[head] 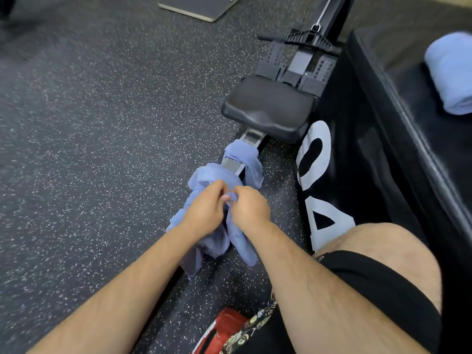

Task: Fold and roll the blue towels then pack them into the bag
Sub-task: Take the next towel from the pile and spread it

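Head view, looking down onto a speckled floor (102, 123). Pinches a bunched edge of a crumpled blue towel (207, 175) with the left hand (204, 209), fingers curled in and thumb pressed to the cloth. Grips the same bunch with the right hand (250, 208), likewise curled tight, knuckles almost touching the left's. Holds both just above the rail (231, 166) of a rower (324, 11). One end of the towel draped across that rail, just short of the black seat (268, 108), with the rest hanging loose below the wrists, down towards the floor beside the rail. Beyond the seat, strapped footrests (278, 60). To the right, hard against the rower, a black box (357, 175) with big white letters on its side. On top of it, near the right edge of view, a second towel (449, 72), paler blue, already rolled into a neat cylinder and well apart from the hands. At lower right, a bare knee (383, 249) and black shorts (370, 282). At the bottom edge, something red (226, 325), too cropped to identify. At top, the corner of a grey mat (199, 7).
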